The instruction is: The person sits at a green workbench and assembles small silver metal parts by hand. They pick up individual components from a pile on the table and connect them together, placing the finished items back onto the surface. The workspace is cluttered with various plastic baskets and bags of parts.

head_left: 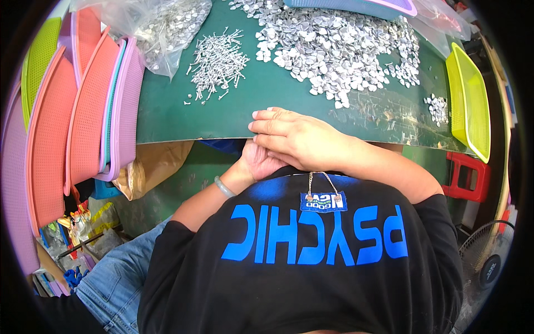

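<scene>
At the near edge of the green table point(167, 119), my right hand point(295, 136) lies over my left hand point(258, 164). The right fingers are stretched out flat and hold nothing. The left palm and wrist show, but its fingers are hidden beneath the right hand. A bracelet point(225, 187) circles my left wrist. Beyond the hands, to the left, is a heap of thin silver metal pins point(218, 64). A wide spread of small flat silver pieces point(339, 53), some heart-shaped, covers the far middle. Neither hand touches the metal pieces.
Stacked plastic baskets point(86, 117) in pink, purple and green stand at the left. A clear bag point(169, 28) of metal pieces lies far left. On the right are a yellow-green basket point(470, 103), a small cluster of pieces point(437, 109), a red stool point(470, 178) and a fan point(486, 270).
</scene>
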The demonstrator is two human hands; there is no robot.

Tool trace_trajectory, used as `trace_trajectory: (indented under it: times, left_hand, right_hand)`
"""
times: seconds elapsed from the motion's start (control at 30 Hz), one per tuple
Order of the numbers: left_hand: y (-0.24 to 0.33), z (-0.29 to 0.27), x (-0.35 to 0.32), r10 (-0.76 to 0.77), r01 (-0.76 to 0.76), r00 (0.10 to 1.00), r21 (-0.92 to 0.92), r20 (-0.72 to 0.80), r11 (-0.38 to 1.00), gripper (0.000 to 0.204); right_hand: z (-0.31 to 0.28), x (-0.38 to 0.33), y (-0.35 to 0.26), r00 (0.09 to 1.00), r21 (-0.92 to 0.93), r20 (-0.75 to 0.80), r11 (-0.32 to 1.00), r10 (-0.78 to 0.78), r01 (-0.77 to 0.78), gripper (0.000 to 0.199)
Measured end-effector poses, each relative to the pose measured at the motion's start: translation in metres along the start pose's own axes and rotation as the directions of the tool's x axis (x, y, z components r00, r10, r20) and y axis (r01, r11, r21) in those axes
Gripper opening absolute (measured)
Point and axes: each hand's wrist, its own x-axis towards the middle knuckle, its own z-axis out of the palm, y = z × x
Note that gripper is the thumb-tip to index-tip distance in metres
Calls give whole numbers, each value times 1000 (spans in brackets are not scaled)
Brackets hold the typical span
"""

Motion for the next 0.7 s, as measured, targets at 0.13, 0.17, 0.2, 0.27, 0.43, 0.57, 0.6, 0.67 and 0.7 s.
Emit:
trace_trajectory:
  times: [0.13,0.17,0.2,0.27,0.43,0.57,0.6,0.67,0.7]
  left_hand:
    - [0,-3,1,-1,3,999,-28,53,1000,50]
    - [0,-5,1,-9,11,996,-18,90,1000,51]
    - [0,-7,0,-24,25,992,-5,127,1000,52]
    - [-1,-7,-2,-47,46,994,7,94,999,55]
    - [-3,12,9,-86,87,993,13,-84,996,66]
    - [-6,15,5,-42,47,992,42,-122,998,64]
    - [-5,16,4,-44,45,987,1,-156,999,63]
    - [-29,46,13,346,26,813,624,-467,781,58]
    - [-33,47,8,379,18,827,693,-416,721,58]
  right_hand:
    - [-1,-2,-1,1000,172,-6,985,5,-4,27]
    - [-3,-2,-1,1000,242,0,970,18,-17,27]
    - [-5,-2,-2,1000,311,6,950,30,-31,26]
    - [-6,-3,1,996,508,-12,859,87,-69,23]
    - [-15,-5,6,888,859,-48,473,457,-197,31]
    - [-11,-2,2,876,871,25,420,481,-255,38]
    - [-8,2,-1,901,863,38,441,433,-248,39]
    - [-1,4,-3,921,832,93,478,379,-281,41]
    - [2,8,-3,941,826,67,511,333,-240,41]
